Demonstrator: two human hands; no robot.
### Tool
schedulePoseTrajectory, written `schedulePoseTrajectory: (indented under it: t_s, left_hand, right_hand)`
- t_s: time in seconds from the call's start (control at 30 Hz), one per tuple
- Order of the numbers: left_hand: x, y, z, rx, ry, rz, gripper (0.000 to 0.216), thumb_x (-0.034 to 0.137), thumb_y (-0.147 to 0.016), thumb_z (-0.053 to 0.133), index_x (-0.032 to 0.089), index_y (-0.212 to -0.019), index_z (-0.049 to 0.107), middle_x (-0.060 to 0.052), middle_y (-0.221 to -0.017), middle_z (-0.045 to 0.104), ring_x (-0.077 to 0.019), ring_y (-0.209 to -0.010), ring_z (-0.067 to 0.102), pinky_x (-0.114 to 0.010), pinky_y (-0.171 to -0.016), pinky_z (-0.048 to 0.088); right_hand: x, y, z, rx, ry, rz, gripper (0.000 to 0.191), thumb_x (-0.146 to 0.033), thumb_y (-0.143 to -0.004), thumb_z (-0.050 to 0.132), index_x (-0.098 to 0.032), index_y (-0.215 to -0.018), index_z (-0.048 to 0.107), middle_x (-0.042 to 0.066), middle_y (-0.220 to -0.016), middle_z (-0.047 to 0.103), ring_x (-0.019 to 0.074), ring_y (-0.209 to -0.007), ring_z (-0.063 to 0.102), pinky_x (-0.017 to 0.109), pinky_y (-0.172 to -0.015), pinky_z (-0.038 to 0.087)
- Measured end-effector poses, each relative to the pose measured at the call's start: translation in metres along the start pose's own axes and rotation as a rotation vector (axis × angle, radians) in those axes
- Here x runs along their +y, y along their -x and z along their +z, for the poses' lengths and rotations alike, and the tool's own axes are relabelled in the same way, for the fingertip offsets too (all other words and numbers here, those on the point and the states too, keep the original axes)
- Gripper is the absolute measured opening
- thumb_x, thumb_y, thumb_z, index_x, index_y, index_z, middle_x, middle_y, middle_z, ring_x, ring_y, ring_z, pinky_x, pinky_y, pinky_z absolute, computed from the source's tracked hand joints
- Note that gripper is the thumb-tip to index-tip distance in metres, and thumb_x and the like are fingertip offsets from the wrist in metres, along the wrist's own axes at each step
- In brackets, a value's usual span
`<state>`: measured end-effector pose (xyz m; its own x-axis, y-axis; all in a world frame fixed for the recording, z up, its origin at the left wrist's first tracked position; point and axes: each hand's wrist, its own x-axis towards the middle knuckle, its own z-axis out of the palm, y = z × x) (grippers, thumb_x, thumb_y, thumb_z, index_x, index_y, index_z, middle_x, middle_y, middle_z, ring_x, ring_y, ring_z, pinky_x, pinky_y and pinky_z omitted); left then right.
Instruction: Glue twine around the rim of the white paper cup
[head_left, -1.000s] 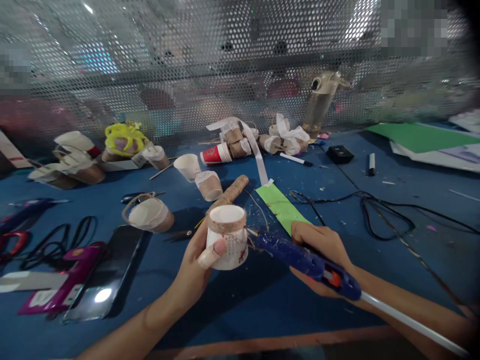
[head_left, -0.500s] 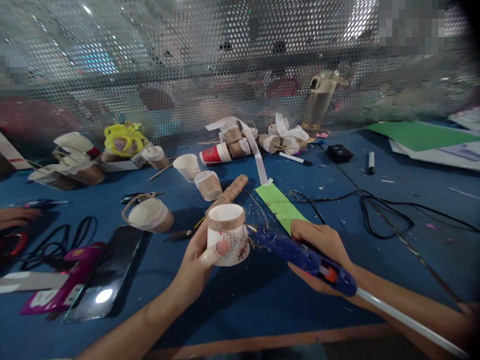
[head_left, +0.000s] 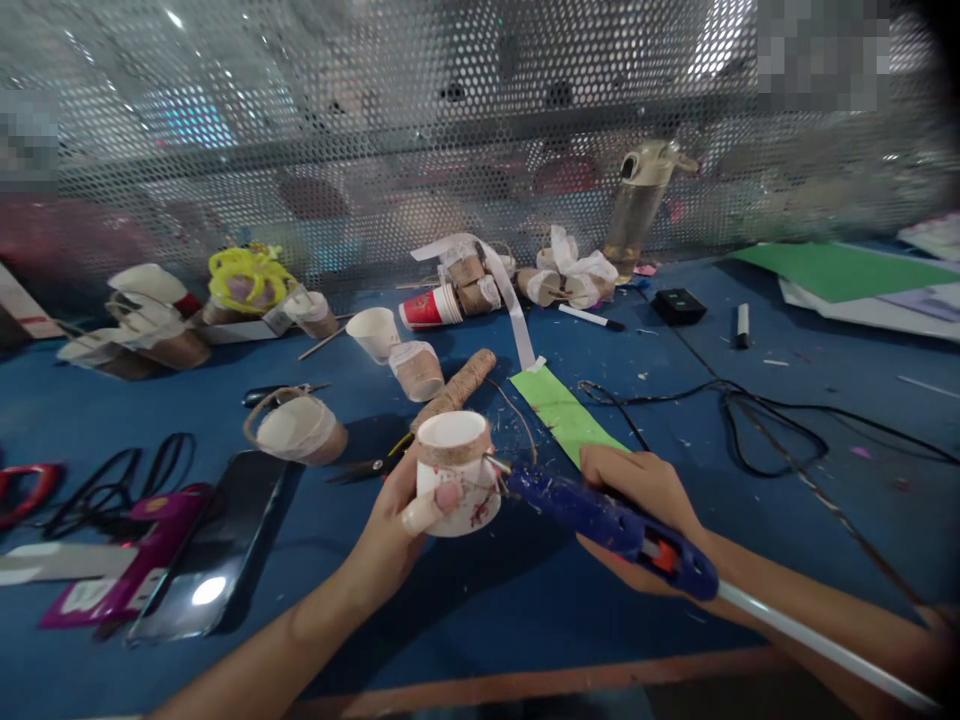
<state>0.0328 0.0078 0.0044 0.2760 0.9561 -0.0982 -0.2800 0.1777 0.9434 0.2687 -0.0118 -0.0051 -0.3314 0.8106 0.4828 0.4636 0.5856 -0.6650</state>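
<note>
My left hand [head_left: 397,520] is wrapped round a small white paper cup [head_left: 459,487] with brown twine wound below its rim; the thumb presses on the cup's front. My right hand [head_left: 637,495] grips a blue glue gun [head_left: 611,525], whose nozzle touches the cup's right side just under the twine. A white glue stick [head_left: 817,648] sticks out of the gun's back toward the lower right. A roll of brown twine [head_left: 457,387] lies on the blue table [head_left: 487,600] just behind the cup.
Several twine-wrapped cups [head_left: 300,428] and a red cup [head_left: 429,308] lie behind. A phone [head_left: 214,545], scissors [head_left: 112,485] and a purple tool [head_left: 127,560] sit at left. A green paper strip [head_left: 562,408], black cables [head_left: 750,425], a bottle [head_left: 637,205] and a perforated screen [head_left: 450,120] are beyond.
The cup and glue gun shifted only slightly. Another person's hand that showed at the far left edge half a second ago has gone, and the purple tool that lay there with it.
</note>
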Motion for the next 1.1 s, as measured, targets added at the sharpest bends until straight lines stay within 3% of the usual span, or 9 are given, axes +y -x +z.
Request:
schedulePoseTrajectory:
  t_s: [0.37, 0.53, 0.7, 0.8, 0.93, 1.1]
  left_hand:
    - [-0.001, -0.001, -0.001, 0.018, 0.012, -0.038, 0.043, 0.038, -0.069, 0.076, 0.023, -0.108, 0.069, -0.007, -0.107, 0.073, -0.0289, -0.099, 0.065, -0.035, -0.084, 0.051]
    - [0.001, -0.001, -0.002, 0.012, 0.037, -0.012, 0.055, 0.035, -0.069, 0.075, 0.023, -0.121, 0.062, -0.007, -0.100, 0.074, -0.0251, -0.087, 0.067, -0.031, -0.073, 0.053]
    - [-0.003, 0.002, -0.006, 0.008, -0.020, -0.051, 0.060, 0.036, -0.067, 0.079, 0.022, -0.123, 0.061, -0.009, -0.115, 0.071, -0.0307, -0.104, 0.064, -0.032, -0.080, 0.053]
    - [-0.006, 0.003, -0.008, -0.024, -0.045, -0.079, 0.063, 0.036, -0.071, 0.077, 0.026, -0.130, 0.056, -0.008, -0.119, 0.069, -0.0302, -0.109, 0.062, -0.033, -0.085, 0.052]
    - [-0.010, 0.002, -0.006, -0.029, -0.099, -0.065, 0.060, 0.036, -0.074, 0.076, 0.027, -0.130, 0.056, -0.008, -0.123, 0.068, -0.0307, -0.115, 0.059, -0.036, -0.094, 0.048]
    - [-0.012, 0.003, -0.001, -0.059, -0.116, -0.057, 0.059, 0.034, -0.075, 0.075, 0.027, -0.130, 0.054, -0.009, -0.127, 0.065, -0.0312, -0.117, 0.059, -0.039, -0.096, 0.048]
  right_hand:
    - [-0.001, -0.002, 0.001, -0.027, 0.016, 0.005, 0.028, -0.007, -0.066, 0.052, -0.022, -0.067, 0.028, -0.007, -0.061, 0.032, 0.0087, -0.053, 0.027, 0.022, -0.050, 0.022]
    - [-0.004, -0.005, -0.003, -0.015, -0.060, 0.114, 0.031, -0.014, -0.069, 0.061, -0.022, -0.067, 0.031, -0.007, -0.060, 0.034, 0.0078, -0.051, 0.030, 0.022, -0.050, 0.026]
    - [-0.001, -0.004, 0.001, 0.096, -0.185, 0.240, 0.020, -0.011, -0.074, 0.062, -0.021, -0.070, 0.044, -0.007, -0.059, 0.043, 0.0085, -0.050, 0.040, 0.023, -0.049, 0.032]
    - [-0.003, -0.004, 0.006, 0.146, -0.326, 0.295, 0.012, -0.016, -0.081, 0.064, -0.021, -0.086, 0.055, -0.003, -0.072, 0.058, 0.0119, -0.061, 0.055, 0.024, -0.058, 0.044]
    - [-0.009, -0.007, 0.012, 0.107, -0.467, 0.261, 0.030, -0.018, -0.076, 0.074, -0.025, -0.099, 0.057, 0.000, -0.096, 0.068, 0.0153, -0.084, 0.065, 0.027, -0.077, 0.052]
    - [-0.012, -0.007, 0.016, 0.039, -0.527, 0.229, 0.028, -0.016, -0.072, 0.078, -0.021, -0.093, 0.060, 0.001, -0.089, 0.070, 0.0163, -0.082, 0.067, 0.028, -0.075, 0.054]
